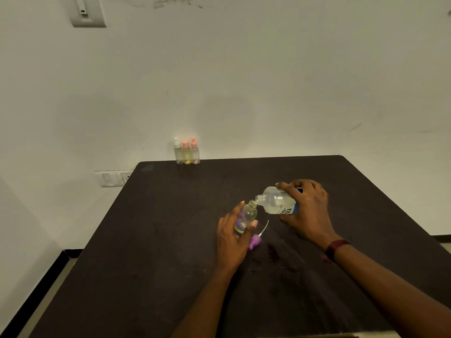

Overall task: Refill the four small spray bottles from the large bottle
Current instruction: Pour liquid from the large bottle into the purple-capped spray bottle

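My right hand (pixel 308 211) grips the large clear bottle (pixel 275 200), tipped to the left with its open neck right over the mouth of a small clear bottle (pixel 247 217). That small bottle has purple marks and stands uncapped on the dark table (pixel 170 252); my left hand (pixel 231 236) holds it between fingers and thumb. Its purple spray cap (pixel 255 241) with a white tube lies on the table beside my left hand. Three more small spray bottles (pixel 187 152), one white-capped and two pink-capped, stand capped in a row at the table's far edge.
The table stands against a pale wall with a wall socket (pixel 114 178) at the left, below table height. A dark band sits on my right wrist (pixel 336 247). The table's left edge drops to a floor with a black skirting strip.
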